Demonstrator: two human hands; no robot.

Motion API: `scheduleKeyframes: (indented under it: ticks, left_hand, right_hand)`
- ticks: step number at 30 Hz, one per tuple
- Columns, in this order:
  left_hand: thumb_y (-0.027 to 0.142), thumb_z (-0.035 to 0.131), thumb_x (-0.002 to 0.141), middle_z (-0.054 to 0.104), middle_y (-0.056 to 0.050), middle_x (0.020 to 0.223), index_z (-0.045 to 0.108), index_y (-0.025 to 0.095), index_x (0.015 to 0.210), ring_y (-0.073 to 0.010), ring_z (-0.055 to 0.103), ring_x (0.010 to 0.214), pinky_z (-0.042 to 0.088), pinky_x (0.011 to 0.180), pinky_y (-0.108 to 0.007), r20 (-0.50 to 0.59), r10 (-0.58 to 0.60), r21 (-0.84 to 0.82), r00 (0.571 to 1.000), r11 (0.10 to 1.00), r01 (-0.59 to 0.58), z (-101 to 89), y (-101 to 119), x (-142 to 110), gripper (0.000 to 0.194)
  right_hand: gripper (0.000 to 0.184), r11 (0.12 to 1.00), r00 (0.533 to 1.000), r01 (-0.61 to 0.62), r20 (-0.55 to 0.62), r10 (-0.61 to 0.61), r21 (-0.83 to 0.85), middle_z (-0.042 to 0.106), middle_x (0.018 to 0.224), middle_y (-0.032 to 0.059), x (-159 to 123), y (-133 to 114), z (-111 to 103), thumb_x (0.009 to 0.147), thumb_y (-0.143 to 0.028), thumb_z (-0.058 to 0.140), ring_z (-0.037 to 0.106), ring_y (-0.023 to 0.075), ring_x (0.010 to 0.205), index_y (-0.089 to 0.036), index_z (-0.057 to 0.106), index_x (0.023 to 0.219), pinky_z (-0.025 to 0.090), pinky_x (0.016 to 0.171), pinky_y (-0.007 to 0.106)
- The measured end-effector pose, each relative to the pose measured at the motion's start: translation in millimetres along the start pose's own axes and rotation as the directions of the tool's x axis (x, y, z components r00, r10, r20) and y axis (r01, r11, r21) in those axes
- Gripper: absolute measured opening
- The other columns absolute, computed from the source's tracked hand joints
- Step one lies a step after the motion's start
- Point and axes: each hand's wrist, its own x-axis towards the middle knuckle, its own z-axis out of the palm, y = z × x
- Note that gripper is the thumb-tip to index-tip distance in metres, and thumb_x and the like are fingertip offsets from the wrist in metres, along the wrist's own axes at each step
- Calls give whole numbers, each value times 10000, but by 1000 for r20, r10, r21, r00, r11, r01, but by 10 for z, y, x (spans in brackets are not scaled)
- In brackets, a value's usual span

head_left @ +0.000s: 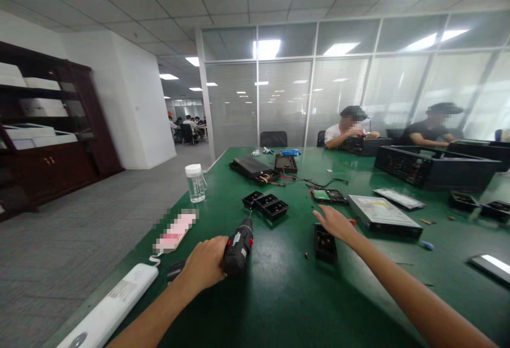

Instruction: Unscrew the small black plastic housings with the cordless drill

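Note:
My left hand (207,260) is wrapped around the grip of a black cordless drill (238,247), whose bit points away from me. Just beyond the bit sit several small black plastic boxes (274,209), grouped together. My right hand (334,221) is over the far end of another black box (325,244), its fingers stretched out and apart; whether they touch the box I cannot tell. A small brass-coloured piece (306,255) lies left of that box. Beyond my right hand is an opened device with a green circuit board (322,195).
Right of my right hand lies a silver optical drive (382,212). A white power strip (115,305), a phone (175,234) and a clear bottle (195,184) line the left edge. Black computer cases (434,167) stand right, near two seated people. A black unit with wires (253,168) sits farther back.

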Motion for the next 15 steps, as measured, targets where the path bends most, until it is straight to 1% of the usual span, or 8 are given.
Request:
scheduleKeyframes:
  ticks: [2, 4, 5, 7, 9, 11, 13, 15]
  left_hand:
    - [304, 478, 687, 571, -73, 976, 509, 213, 1012, -223, 540, 903, 374, 752, -305, 16, -15, 86, 1000, 996, 13, 111, 37, 16, 339]
    - [325, 490, 673, 559, -77, 981, 497, 211, 1020, -227, 540, 888, 379, 743, -317, 37, -26, 148, 999, 989, 20, 182, 51, 41, 366]
    - [318, 491, 670, 554, -79, 988, 491, 209, 1029, -227, 537, 890, 380, 744, -321, 49, -24, 172, 999, 985, 16, 202, 49, 56, 375]
    - [298, 487, 674, 547, -85, 992, 487, 201, 1028, -229, 523, 919, 378, 757, -327, 58, -24, 210, 998, 978, 11, 222, 29, 92, 368]
    - [277, 461, 697, 545, -93, 990, 498, 191, 994, -228, 511, 939, 378, 761, -327, 77, -20, 231, 997, 973, 2, 226, -4, 131, 311]
    - [254, 403, 746, 537, -101, 1017, 496, 186, 1003, -219, 498, 964, 374, 778, -326, 76, -4, 233, 997, 972, -14, 224, -42, 172, 282]
    - [233, 418, 741, 527, -101, 1055, 477, 187, 1057, -217, 466, 1024, 362, 819, -323, 102, 10, 217, 995, 976, -32, 216, -82, 212, 325]
    - [223, 428, 736, 522, -95, 1071, 474, 192, 1076, -210, 458, 1037, 357, 840, -317, 142, 13, 184, 990, 982, -39, 185, -122, 255, 344]
  right_hand:
    - [485, 997, 997, -74, 2, 74, 23, 572, 1031, 195, -189, 108, 35, 829, -426, 294, 513, 268, 998, -76, 514, 1084, 323, 872, 381]
    - [421, 953, 968, -249, 73, 240, 171, 583, 995, 172, -309, 147, 78, 800, -435, 358, 516, 268, 988, -118, 544, 1005, 327, 858, 364]
    - [385, 941, 958, -281, 109, 264, 191, 594, 957, 167, -349, 154, 94, 792, -427, 371, 534, 272, 955, -132, 559, 953, 352, 822, 362]
    - [336, 915, 936, -341, 163, 311, 216, 611, 822, 154, -398, 157, 111, 787, -402, 368, 582, 267, 811, -140, 567, 857, 399, 719, 364]
    - [302, 893, 919, -377, 217, 328, 245, 602, 694, 117, -425, 154, 110, 786, -368, 351, 587, 232, 629, -150, 560, 794, 416, 596, 338]
    - [282, 874, 913, -387, 255, 318, 294, 585, 632, 75, -439, 141, 99, 785, -339, 332, 554, 190, 511, -163, 552, 770, 400, 509, 303]
    - [263, 862, 920, -374, 254, 299, 342, 581, 638, 61, -445, 112, 84, 780, -317, 330, 548, 179, 520, -170, 544, 742, 390, 504, 287]
    - [230, 856, 934, -346, 224, 277, 385, 589, 678, 59, -445, 69, 74, 767, -298, 354, 564, 184, 627, -176, 538, 705, 393, 573, 280]
